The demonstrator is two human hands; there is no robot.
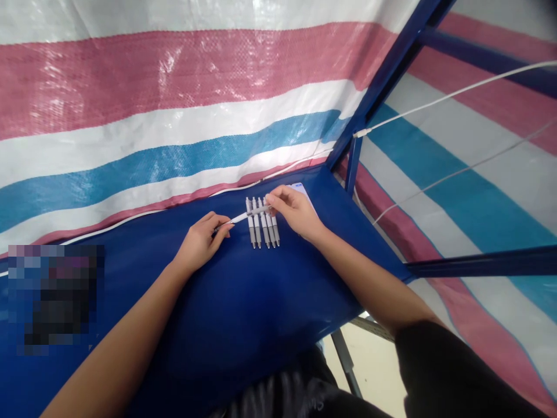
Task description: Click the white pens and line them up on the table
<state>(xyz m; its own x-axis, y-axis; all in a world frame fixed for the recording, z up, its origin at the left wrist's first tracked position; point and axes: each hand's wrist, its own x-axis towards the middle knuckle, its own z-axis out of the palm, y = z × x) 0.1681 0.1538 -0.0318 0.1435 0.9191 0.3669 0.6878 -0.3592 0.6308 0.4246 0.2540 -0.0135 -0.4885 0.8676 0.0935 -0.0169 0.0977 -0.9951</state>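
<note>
Presently, five pens [266, 229] lie aligned in a row on the blue table [256, 313]; a sixth pen [239, 218], not laid down, slants above the row, pinched by the left hand [201, 239] left of the row and the right hand [298, 210] at its upper right.

The pen [240, 219] between the fingers [285, 200] looks like smooth plastic, and the row of pens [265, 229] just beside them looks the same, with shiny tips. Under the fingers, the table top [243, 313] is smooth, with a soft gloss. Beyond them hangs a sheet [152, 69] of woven plastic, glossy and creased, while the frame [385, 78] to their right seems painted metal
</note>
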